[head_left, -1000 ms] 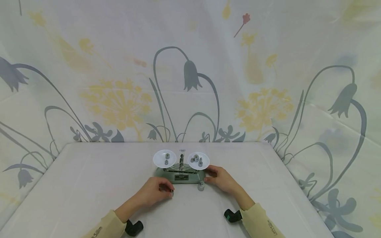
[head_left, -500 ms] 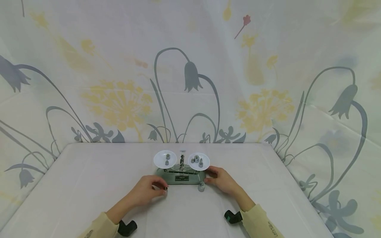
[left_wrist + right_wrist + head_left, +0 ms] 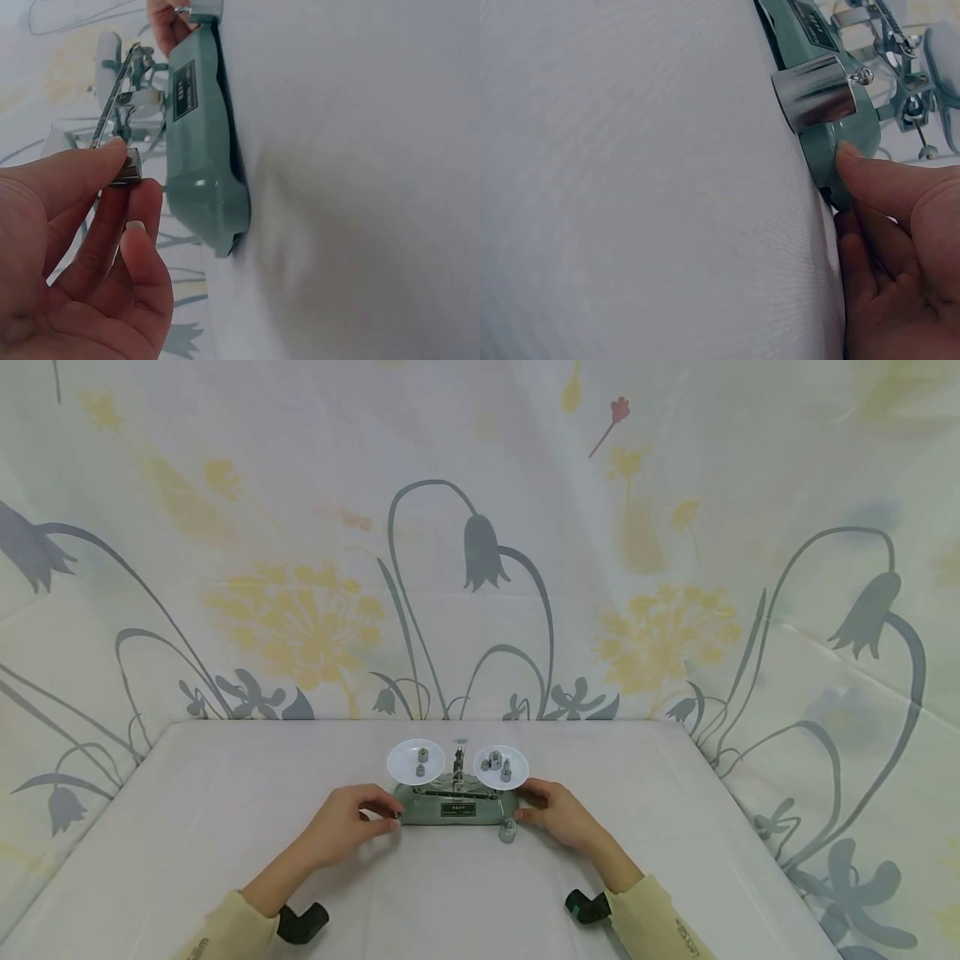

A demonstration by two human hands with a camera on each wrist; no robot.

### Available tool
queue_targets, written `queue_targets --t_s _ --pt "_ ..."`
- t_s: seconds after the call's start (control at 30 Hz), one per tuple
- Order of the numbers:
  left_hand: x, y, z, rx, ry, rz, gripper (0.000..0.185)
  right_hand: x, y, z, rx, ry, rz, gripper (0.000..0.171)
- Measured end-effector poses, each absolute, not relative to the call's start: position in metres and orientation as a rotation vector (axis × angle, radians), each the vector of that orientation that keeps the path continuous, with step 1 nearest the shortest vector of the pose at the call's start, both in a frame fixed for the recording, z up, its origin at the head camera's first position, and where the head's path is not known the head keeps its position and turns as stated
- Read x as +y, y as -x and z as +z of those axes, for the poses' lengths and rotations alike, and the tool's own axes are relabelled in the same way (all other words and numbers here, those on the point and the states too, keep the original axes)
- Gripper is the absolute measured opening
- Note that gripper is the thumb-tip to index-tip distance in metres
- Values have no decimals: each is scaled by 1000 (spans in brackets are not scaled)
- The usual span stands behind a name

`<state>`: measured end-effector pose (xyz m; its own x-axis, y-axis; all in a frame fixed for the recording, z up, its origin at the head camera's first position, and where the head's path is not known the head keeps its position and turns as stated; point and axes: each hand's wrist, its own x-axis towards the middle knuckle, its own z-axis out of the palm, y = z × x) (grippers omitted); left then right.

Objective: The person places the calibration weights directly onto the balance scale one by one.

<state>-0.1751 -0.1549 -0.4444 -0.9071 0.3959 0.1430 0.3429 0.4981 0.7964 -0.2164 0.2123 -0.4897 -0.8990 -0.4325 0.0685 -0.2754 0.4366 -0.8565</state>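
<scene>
A green balance scale (image 3: 491,813) stands on the white-covered table. My left hand (image 3: 347,823) pinches a small shiny metal weight (image 3: 130,169) between thumb and fingers, just off the scale's left end. My right hand (image 3: 561,815) holds the right end of the base, its thumb (image 3: 859,169) on the front face and the other fingers partly hidden behind. Two weights sit on the left white pan (image 3: 399,765). On the right white pan (image 3: 521,760) stand 3 more. A larger cylindrical weight (image 3: 815,96) with a knob rests on the table before the base's right end.
A flower-printed sheet (image 3: 480,635) rises behind the table (image 3: 675,860) and along its sides. Black angled pieces show at both wrists, one by the left sleeve (image 3: 303,924) and one by the right sleeve (image 3: 587,907).
My left hand has moved left and away from me with the small weight, from in front of the base to its left end. The right hand and the pans look unchanged.
</scene>
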Motion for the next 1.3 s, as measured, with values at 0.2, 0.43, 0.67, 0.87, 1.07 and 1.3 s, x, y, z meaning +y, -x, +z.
queue_targets --t_s 0.2,0.43,0.67,0.87,1.07,1.3 --pt "-164 179 -432 2716 -622 1384 16 213 217 -490 2520 630 -1468 51" --pt "-172 181 -417 2757 -611 1400 15 213 217 -490 2524 624 -1475 49" --pt "-176 184 -403 2805 -651 1385 13 213 217 -490 2518 626 -1473 49" --pt "-175 188 -393 2838 -677 1374 14 213 218 -491 2533 633 -1457 49" --pt "-171 193 -387 2831 -711 1371 14 213 218 -492 2544 644 -1448 49" --pt "-164 197 -382 2811 -745 1350 14 213 217 -492 2541 625 -1452 49"
